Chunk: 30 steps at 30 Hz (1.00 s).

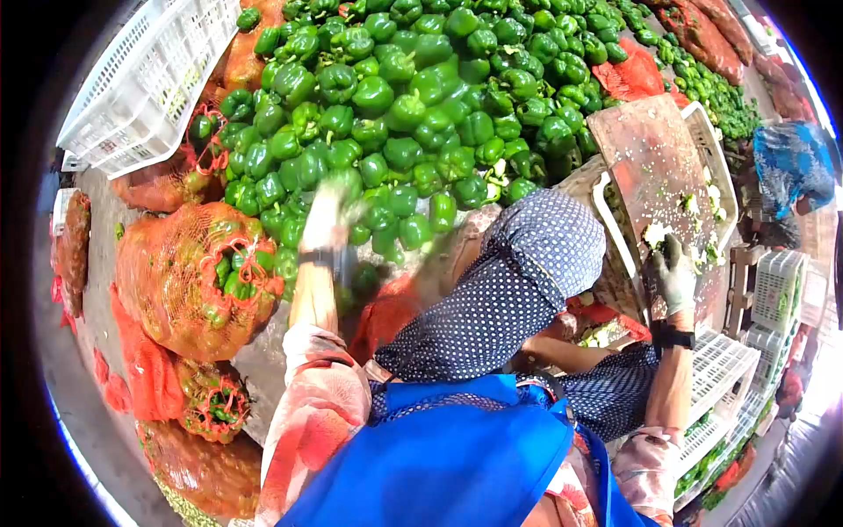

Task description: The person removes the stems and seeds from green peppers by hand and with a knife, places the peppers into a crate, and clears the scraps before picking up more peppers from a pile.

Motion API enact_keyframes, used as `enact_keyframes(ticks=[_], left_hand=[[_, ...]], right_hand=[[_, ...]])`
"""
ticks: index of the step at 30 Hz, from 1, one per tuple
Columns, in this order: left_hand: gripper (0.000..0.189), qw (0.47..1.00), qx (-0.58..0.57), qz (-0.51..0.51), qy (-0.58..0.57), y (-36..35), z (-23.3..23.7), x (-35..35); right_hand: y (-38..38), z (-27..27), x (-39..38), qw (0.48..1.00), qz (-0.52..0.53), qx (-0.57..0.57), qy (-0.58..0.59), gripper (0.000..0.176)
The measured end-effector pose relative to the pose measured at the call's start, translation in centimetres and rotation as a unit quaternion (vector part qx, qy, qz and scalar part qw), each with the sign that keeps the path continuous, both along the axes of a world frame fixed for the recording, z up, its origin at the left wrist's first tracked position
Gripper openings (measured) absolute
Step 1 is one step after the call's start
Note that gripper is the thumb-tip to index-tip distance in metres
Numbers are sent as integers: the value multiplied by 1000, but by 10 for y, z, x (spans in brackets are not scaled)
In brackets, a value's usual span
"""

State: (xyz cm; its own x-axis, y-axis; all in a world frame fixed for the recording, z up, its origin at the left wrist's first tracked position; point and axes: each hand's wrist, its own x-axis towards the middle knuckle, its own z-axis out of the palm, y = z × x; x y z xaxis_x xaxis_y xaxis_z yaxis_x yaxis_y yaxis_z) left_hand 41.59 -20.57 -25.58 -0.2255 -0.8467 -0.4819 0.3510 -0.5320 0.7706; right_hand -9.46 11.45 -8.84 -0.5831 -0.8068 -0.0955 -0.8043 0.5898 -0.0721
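My left hand (327,215), smeared by motion, reaches to the near edge of a large heap of green bell peppers (404,149). Its fingers are too blurred to show whether they grip a pepper. On the right, my right hand (676,277) wears a pale glove with dark, dirty fingertips. It lies over a worn wooden board (645,158), fingers apart, beside a whitish pepper core (656,234). Seeds and green scraps are scattered across the board, which rests over a white plastic crate (701,132).
Orange mesh sacks of peppers (180,281) stand along the left. White crates (154,83) sit at upper left, with more stacked crates (716,369) at lower right. A person's head in a dotted cloth (518,272) is between my arms. Another person in blue (790,162) is at far right.
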Motion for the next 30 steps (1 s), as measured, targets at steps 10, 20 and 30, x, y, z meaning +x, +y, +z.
enact_keyframes(ticks=[10,20,30], left_hand=[[72,748,-175,-393,-506,-29,-7,-50],[40,865,-43,-352,-355,-4,-12,-50],[43,993,-40,-109,-1,-70,95,-107]], right_hand=[[-1,0,7,999,17,-39,14,46],[5,-5,3,998,21,-38,40,46],[7,-2,7,997,34,-46,45,47]])
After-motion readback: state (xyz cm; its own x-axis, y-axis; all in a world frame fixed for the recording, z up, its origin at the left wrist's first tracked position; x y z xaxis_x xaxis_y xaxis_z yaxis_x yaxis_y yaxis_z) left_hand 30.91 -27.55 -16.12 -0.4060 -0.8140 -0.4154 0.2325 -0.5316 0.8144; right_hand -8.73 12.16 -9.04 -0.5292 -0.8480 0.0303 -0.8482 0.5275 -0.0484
